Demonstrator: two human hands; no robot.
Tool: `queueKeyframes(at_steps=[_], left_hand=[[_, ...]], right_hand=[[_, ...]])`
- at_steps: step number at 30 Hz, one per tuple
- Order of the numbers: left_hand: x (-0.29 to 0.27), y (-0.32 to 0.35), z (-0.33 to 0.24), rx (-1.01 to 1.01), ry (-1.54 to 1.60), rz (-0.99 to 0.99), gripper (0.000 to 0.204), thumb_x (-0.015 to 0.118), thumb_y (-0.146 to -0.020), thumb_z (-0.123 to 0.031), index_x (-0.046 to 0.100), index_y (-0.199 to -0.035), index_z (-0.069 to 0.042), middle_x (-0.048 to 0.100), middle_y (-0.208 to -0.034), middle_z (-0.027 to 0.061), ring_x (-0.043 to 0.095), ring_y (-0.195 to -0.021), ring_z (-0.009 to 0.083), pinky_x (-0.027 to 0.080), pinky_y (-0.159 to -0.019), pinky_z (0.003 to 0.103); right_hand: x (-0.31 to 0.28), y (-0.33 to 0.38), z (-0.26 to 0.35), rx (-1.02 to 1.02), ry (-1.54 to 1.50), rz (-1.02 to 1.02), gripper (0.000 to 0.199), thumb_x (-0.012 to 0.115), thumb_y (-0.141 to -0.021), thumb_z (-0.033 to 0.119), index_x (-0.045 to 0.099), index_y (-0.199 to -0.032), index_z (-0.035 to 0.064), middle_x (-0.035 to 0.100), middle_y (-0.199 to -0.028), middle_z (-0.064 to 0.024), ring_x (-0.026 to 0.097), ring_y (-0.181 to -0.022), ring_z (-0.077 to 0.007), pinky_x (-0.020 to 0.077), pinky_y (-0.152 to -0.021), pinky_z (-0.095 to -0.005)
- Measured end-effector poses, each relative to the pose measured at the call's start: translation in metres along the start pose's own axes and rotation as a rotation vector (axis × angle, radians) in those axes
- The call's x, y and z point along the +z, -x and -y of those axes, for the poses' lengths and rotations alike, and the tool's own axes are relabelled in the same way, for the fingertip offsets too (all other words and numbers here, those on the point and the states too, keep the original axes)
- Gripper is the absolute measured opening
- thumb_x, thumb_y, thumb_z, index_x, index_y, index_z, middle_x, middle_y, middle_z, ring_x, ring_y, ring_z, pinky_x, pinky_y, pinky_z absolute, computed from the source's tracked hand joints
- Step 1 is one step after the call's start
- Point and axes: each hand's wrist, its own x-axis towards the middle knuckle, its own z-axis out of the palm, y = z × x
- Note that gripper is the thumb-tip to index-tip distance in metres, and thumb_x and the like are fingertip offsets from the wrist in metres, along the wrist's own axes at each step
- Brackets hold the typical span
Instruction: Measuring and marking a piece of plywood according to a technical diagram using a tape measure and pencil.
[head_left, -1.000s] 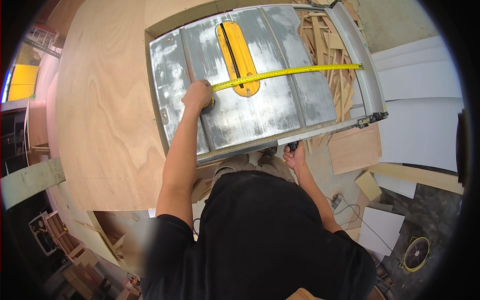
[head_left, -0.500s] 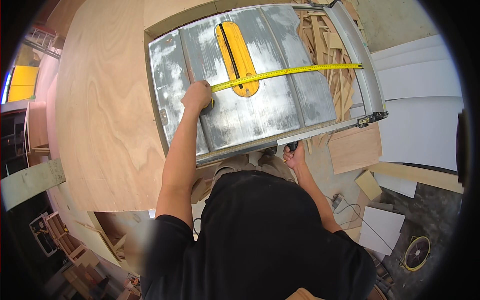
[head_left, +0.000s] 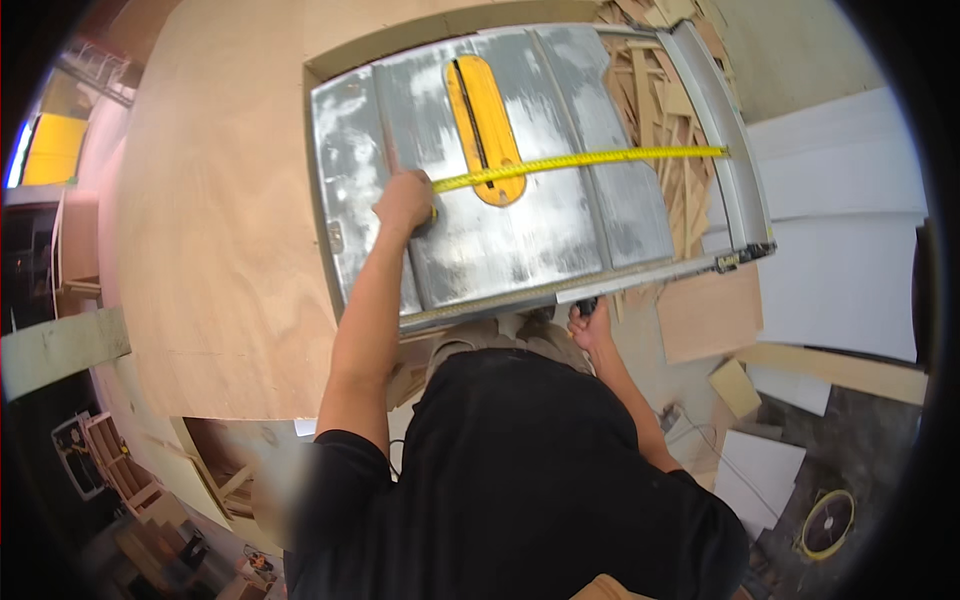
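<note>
My left hand (head_left: 406,200) is closed around the case of a tape measure, most of which it hides. The yellow tape blade (head_left: 580,159) runs out to the right across the grey metal table saw top (head_left: 530,240) and ends at the saw's rip fence (head_left: 729,160). It crosses the lower part of a yellow slotted throat plate (head_left: 487,130); no saw blade can be made out in the slot. At the saw's front edge my right hand (head_left: 591,326) is wrapped round a black knob or handle (head_left: 587,306) below the front rail.
A wide plywood sheet (head_left: 220,230) adjoins the saw on the left. Wood offcuts (head_left: 645,95) fill the gap by the fence. White panels (head_left: 840,270) lie to the right, with a round yellow-rimmed fan (head_left: 828,524) and a cable (head_left: 735,470) on the floor at lower right.
The saw and bench sit slightly lower in the picture, as the view has shifted. Both hands keep their grips, and the tape still reaches the fence.
</note>
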Motion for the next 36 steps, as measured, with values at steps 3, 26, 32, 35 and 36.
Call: queueKeyframes(at_steps=[3, 26, 32, 35, 36], left_hand=[[0.015, 0.004, 0.003, -0.002, -0.020, -0.025, 0.028, 0.047, -0.091, -0.019, 0.069, -0.107, -0.011, 0.068, -0.113, 0.0167, 0.065, -0.106, 0.0362, 0.050, -0.085, 0.058], [0.179, 0.428, 0.056, -0.280, 1.466, 0.555, 0.038, 0.049, -0.104, -0.037, 0.063, -0.123, -0.007, 0.068, -0.100, 0.0025, 0.062, -0.092, 0.0091, 0.049, -0.084, 0.026], [0.214, 0.496, 0.067, -0.282, 1.246, 0.505, 0.044, 0.049, -0.102, -0.045, 0.069, -0.122, -0.012, 0.066, -0.109, 0.0011, 0.054, -0.100, 0.0080, 0.043, -0.090, 0.026], [0.238, 0.536, 0.075, -0.246, 1.217, 0.387, 0.046, 0.048, -0.102, -0.047, 0.071, -0.119, -0.011, 0.066, -0.108, 0.0018, 0.054, -0.099, 0.0094, 0.042, -0.089, 0.027], [0.242, 0.552, 0.078, -0.295, 1.199, 0.360, 0.050, 0.046, -0.101, -0.050, 0.071, -0.116, -0.010, 0.067, -0.100, 0.0036, 0.056, -0.092, 0.0108, 0.044, -0.084, 0.027]], right_hand=[[-0.049, -0.026, 0.008, 0.059, 0.064, 0.084, 0.050, 0.041, -0.094, 0.061, 0.058, -0.096, 0.0135, 0.062, -0.076, -0.0052, 0.042, -0.043, -0.0142, 0.0306, -0.036, -0.0273], [-0.131, -0.174, 0.170, -0.105, 0.149, 0.225, 0.035, 0.057, -0.096, 0.034, 0.062, -0.120, 0.0087, 0.067, -0.117, -0.0097, 0.066, -0.092, -0.0262, 0.0552, -0.073, -0.0363], [-0.119, -0.096, 0.083, -0.010, 0.823, -0.158, 0.018, 0.054, -0.093, 0.020, 0.063, -0.104, 0.0095, 0.054, -0.074, -0.0037, 0.044, -0.055, -0.0129, 0.0359, -0.047, -0.0292], [-0.165, -0.073, 0.048, 0.105, 1.218, -0.053, 0.014, 0.058, -0.089, 0.025, 0.062, -0.092, 0.0120, 0.051, -0.067, -0.0034, 0.045, -0.055, -0.0143, 0.0381, -0.048, -0.0309], [-0.175, -0.058, 0.018, 0.128, 1.275, -0.055, 0.019, 0.059, -0.089, 0.029, 0.059, -0.096, 0.0117, 0.052, -0.069, -0.0047, 0.046, -0.056, -0.0152, 0.0390, -0.048, -0.0329]])
